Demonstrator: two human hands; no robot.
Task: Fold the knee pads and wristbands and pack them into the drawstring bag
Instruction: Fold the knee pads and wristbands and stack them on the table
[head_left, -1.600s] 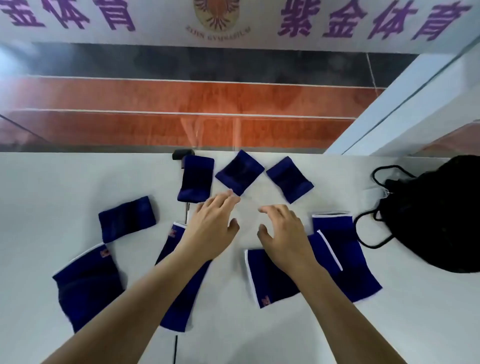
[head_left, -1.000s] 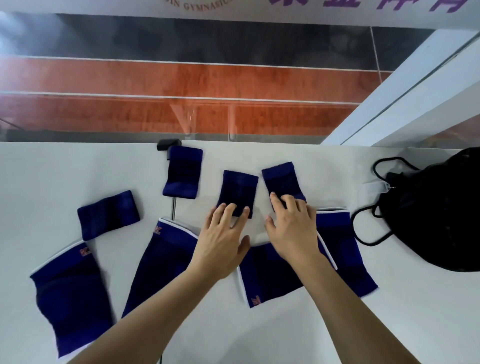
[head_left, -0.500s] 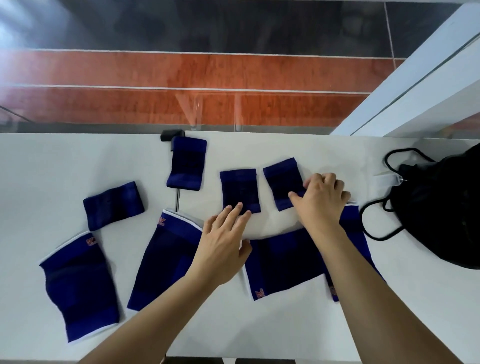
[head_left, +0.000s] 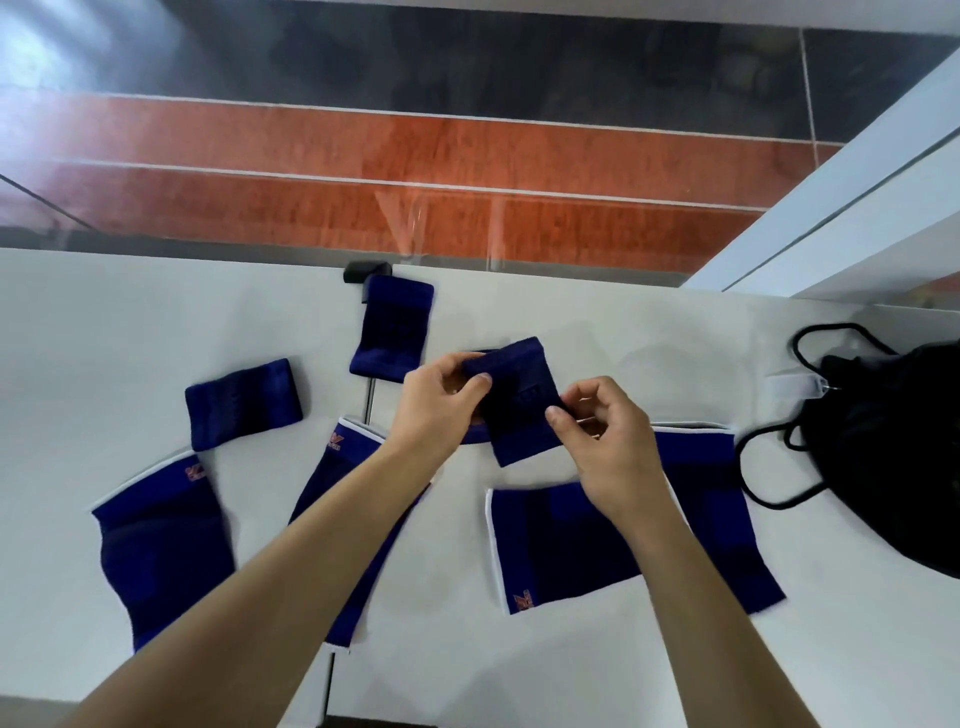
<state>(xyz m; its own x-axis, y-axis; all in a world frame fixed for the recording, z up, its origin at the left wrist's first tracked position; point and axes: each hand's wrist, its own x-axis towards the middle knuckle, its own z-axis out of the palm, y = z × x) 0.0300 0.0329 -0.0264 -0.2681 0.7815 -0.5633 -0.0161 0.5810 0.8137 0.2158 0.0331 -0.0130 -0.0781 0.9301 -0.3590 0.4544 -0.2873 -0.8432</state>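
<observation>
**Both hands pinch one wristband above the table, ready to fold**

Pinched between thumb and fingers, a dark blue held wristband (head_left: 519, 400) sits lifted a little off the white table (head_left: 597, 670), gripped at its left edge by the left hand (head_left: 439, 402) and at its right edge by the right hand (head_left: 602, 441). Holding opposite edges this way likely lets the person bring one side over the other to fold it. A second band seems to lie partly hidden beneath it; how much is unclear.

Everything else is placed here relative to that held wristband, going left to right. Far to its lower left, a blue knee pad (head_left: 161, 551) with white trim lies flat. Left of it, a loose wristband (head_left: 243, 402) rests at a slight angle. Just beyond its upper left, another wristband (head_left: 393, 325) lies upright near the table's far edge. Below it, a long knee pad (head_left: 332, 478) runs under the left forearm. To its lower right, two more knee pads overlap: one (head_left: 561, 545) flat with a logo at its near corner, the other (head_left: 698, 483) reaching further right.

Far right, well apart, the black drawstring bag (head_left: 893, 457) slumps with its cords looped on the table. Nothing appears packed yet, so the task looks to be at an early stage.
</observation>
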